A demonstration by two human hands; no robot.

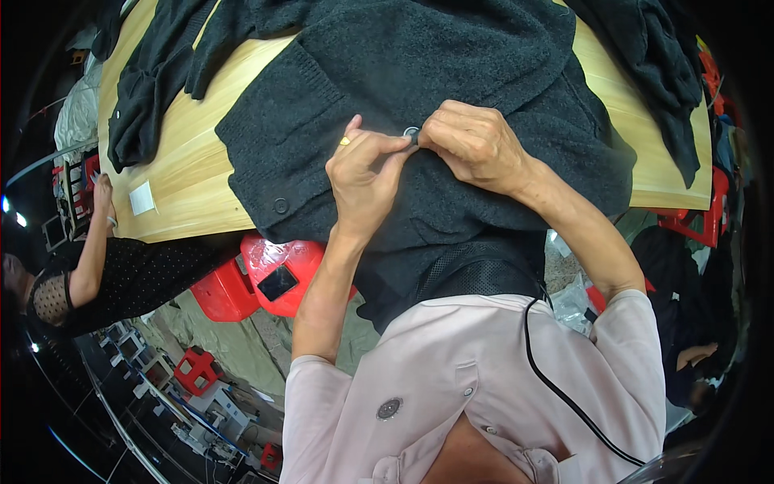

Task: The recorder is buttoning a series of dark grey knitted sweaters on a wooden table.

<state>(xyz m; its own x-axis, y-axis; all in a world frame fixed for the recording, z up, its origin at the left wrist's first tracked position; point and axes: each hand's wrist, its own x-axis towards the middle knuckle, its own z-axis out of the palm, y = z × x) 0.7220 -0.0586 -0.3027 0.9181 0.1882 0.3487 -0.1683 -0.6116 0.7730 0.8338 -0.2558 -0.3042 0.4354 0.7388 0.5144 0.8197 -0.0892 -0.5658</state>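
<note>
A dark grey knitted garment [379,73] lies spread over the table before me and hangs down over its near edge into my lap. My left hand [363,173] pinches a round button [411,132] with a pale, shiny rim between thumb and index finger, at the garment's surface. Close against it, my right hand [476,145] has its fingers pressed together beside the button. What those fingers hold, perhaps something very thin, is hidden. A second, dark button [280,206] shows on the garment's left part. On my left hand a yellow ring [345,141] is visible.
More dark garments lie on the wooden table [189,194] at the far left and the right [645,73]. A white square card [142,198] rests near the left edge. A phone [277,281] lies on a red stool [300,256]. At the left sits another person [85,274].
</note>
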